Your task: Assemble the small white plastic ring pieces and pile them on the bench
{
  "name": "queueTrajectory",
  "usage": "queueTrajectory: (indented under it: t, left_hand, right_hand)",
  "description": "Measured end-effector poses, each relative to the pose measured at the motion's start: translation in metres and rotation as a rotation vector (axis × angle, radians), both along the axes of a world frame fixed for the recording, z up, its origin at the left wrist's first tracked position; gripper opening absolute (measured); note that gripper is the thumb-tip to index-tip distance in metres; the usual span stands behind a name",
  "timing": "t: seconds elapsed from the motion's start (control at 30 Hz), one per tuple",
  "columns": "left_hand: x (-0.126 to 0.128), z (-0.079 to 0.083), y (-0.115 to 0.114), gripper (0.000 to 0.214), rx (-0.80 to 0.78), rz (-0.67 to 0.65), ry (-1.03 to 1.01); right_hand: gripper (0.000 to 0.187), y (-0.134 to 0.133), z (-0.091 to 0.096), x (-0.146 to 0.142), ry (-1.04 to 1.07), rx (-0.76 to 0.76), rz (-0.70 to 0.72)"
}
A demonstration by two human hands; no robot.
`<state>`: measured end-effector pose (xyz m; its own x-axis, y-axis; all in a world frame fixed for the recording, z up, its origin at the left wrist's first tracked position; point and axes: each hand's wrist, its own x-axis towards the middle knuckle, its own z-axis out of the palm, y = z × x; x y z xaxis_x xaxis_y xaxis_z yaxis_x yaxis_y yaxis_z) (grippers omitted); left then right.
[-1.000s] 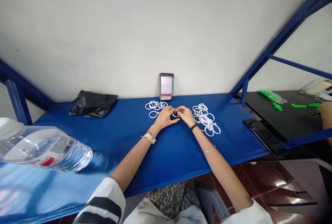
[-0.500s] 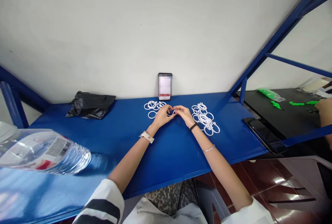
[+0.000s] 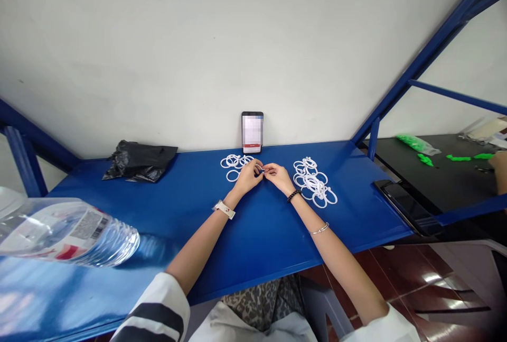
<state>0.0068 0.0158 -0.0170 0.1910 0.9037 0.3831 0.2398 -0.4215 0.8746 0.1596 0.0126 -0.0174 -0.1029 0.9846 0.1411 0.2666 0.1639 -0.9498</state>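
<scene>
My left hand [image 3: 248,178] and my right hand [image 3: 278,177] meet fingertip to fingertip above the blue table. Between them they pinch a thin white ring [image 3: 259,167], mostly hidden by the fingers. Beyond my left hand lies a small group of similar white rings [image 3: 233,175], partly covered by that hand. A larger heap of white rings [image 3: 316,183], some with small knobs, rests to the right of my right hand.
A phone [image 3: 252,133] leans against the wall behind my hands. At left are a black plastic bag [image 3: 142,161] and a large clear bottle [image 3: 75,231] on its side. A dark, shiny object [image 3: 407,207] lies by the right edge; green pieces [image 3: 425,159] and another person's hand [image 3: 499,170] are beyond.
My fingertips have shifted slightly lower and closer together around the ring, and my right fingers are more bent. Both groups of rings lie as before.
</scene>
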Motion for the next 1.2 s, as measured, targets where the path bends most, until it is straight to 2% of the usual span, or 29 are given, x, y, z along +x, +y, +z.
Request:
queueTrajectory:
  t: [0.17,0.33,0.47,0.67,0.87,1.0,1.2]
  left_hand:
    - [0.000,0.000,0.000,0.029,-0.012,-0.008,-0.006]
    - [0.000,-0.001,0.000,0.029,-0.015,-0.027,-0.004]
    - [0.000,0.001,0.000,0.031,-0.013,-0.024,-0.017]
    - [0.000,0.005,-0.003,0.036,-0.061,-0.024,-0.051]
    - [-0.001,0.007,-0.005,0.024,-0.117,-0.017,-0.115]
    - [-0.003,0.006,-0.004,0.025,-0.170,-0.017,-0.166]
    - [-0.004,0.008,-0.004,0.039,-0.139,0.006,-0.005]
  right_hand:
    - [0.020,-0.004,0.004,-0.002,-0.125,0.084,0.001]
    - [0.017,-0.004,0.004,0.000,-0.325,0.235,-0.002]
    - [0.014,-0.003,0.004,0.001,-0.389,0.298,-0.015]
    - [0.009,-0.006,0.009,0.002,-0.362,0.336,-0.044]
    - [0.007,-0.009,0.010,-0.001,-0.171,0.253,-0.037]
    - [0.002,-0.011,0.012,-0.005,-0.098,0.270,-0.036]
    - [0.001,-0.012,0.014,-0.007,-0.076,0.304,-0.067]
